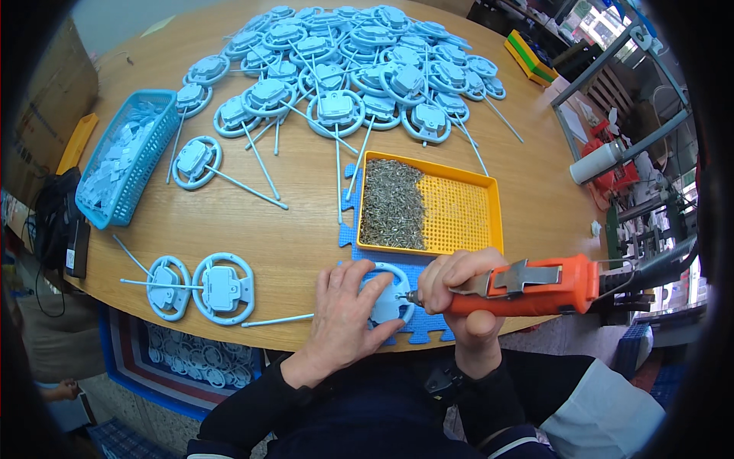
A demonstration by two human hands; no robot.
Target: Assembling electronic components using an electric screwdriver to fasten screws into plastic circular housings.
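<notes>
My left hand (344, 314) presses down on a light blue ring-shaped plastic part (391, 300) that lies on a blue foam mat (424, 325) at the table's near edge. My right hand (462, 294) grips an orange electric screwdriver (535, 289), held sideways with its bit touching the part. Just beyond the mat sits a yellow perforated tray (459, 214) whose left half holds a heap of small screws (392, 205).
A big pile of the same blue ring parts with thin rods (344, 69) covers the far side of the round wooden table (298, 229). Two more ring parts (202, 289) lie near left. A blue basket of small white pieces (126, 157) stands left. Shelving stands right.
</notes>
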